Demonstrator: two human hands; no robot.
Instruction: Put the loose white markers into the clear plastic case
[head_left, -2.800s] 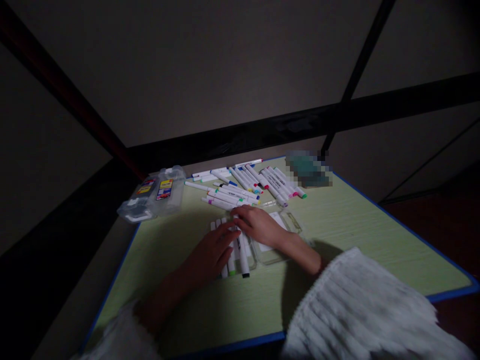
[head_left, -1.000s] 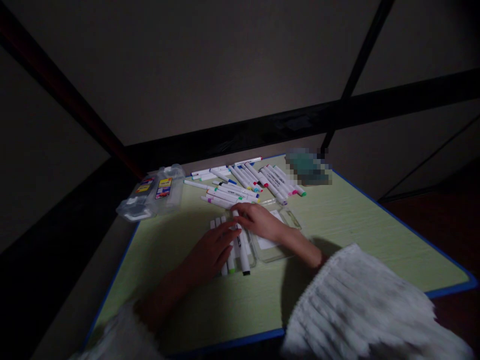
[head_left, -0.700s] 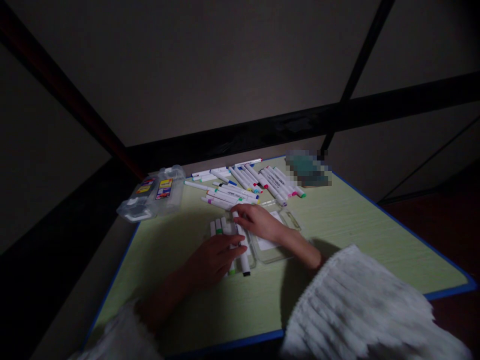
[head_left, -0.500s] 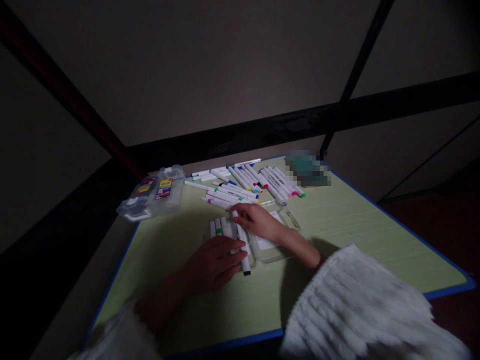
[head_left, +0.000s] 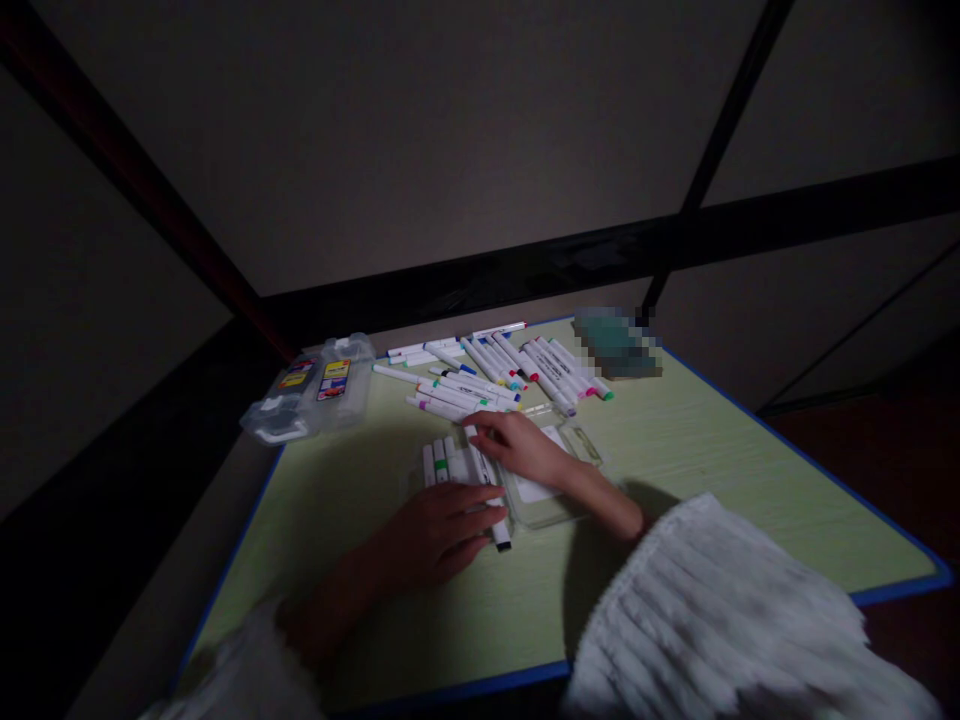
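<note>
A white marker [head_left: 481, 463] with a black lower end lies slantwise over an open clear plastic case [head_left: 551, 522]. My right hand [head_left: 521, 448] grips its far end, with the fingers curled down around it. My left hand [head_left: 435, 530] lies over the near part, its fingers stretched out and slightly apart, the tips touching the marker; its thumb is hidden. Beyond the left hand, several markers, one with a green band [head_left: 440, 466], rest side by side in the case's left half. A white paper sheet [head_left: 534, 487] shows in the right half, partly under my right wrist.
Several loose white markers [head_left: 480, 387] with coloured ends spread across the back of the table [head_left: 697, 520]. A second clear case [head_left: 352, 390] lies at the back left. A blurred green item [head_left: 615, 342] sits at the back right. Blue edging rims the table, and a wall stands behind.
The marker's near end has shifted slightly right, along with my left hand. My right hand keeps its grip on the far end. The whole view has moved a little.
</note>
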